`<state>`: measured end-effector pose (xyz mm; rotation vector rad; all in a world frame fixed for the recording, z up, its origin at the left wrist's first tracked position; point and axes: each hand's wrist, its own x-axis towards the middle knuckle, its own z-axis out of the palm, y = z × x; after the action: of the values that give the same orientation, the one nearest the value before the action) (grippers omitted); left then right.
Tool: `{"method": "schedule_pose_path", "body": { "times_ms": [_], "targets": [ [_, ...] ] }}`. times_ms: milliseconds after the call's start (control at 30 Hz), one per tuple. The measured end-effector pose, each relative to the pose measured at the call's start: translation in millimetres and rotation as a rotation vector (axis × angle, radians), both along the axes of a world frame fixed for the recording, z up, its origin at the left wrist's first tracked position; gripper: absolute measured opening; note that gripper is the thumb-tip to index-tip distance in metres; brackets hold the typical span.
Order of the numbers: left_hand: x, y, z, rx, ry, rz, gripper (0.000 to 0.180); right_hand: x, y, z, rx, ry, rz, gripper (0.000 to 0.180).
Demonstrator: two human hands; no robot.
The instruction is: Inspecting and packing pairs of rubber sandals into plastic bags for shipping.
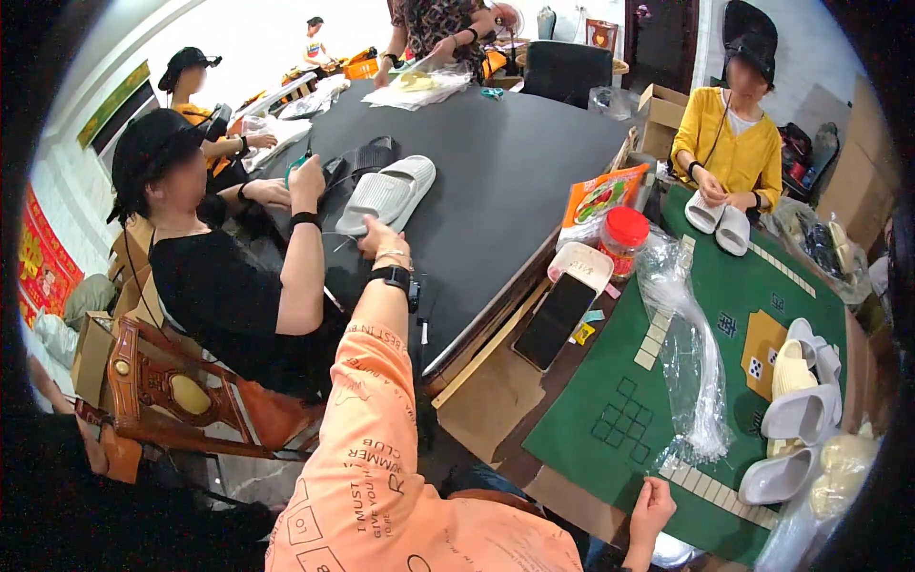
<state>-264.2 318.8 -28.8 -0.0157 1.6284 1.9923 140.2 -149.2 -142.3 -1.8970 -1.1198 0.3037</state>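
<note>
My left hand [379, 238], in an orange sleeve with a black watch on the wrist, reaches out over the black table top [515, 162]. Its fingers close on the near end of a pair of light grey slippers [389, 189] lying on the black surface. A person in black [219, 276] sits close on the left, one hand raised beside the slippers and a dark slipper [367, 157]. My right hand [652, 503] rests low at the near edge of the green mat [629, 400], fingers curled, with nothing in it.
A black phone [557, 320], a white tray [581, 263], a red-lidded jar [624, 238] and a snack bag [602, 195] sit between the table tops. Clear plastic bags [688, 362] and several pale slippers [796, 410] lie on the mat. A person in yellow [729, 143] holds white slippers.
</note>
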Motion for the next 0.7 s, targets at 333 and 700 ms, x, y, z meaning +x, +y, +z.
{"method": "schedule_pose_path", "body": {
  "times_ms": [333,700],
  "targets": [
    [-29,-16,-35,0.273,0.577,-0.487,0.035,-3,4,16,-0.010,-0.016,-0.033,0.007],
    [143,-230,18,0.609,-0.880,-1.099,0.026,1,17,67,0.231,0.614,-0.051,0.011]
  ]
}}
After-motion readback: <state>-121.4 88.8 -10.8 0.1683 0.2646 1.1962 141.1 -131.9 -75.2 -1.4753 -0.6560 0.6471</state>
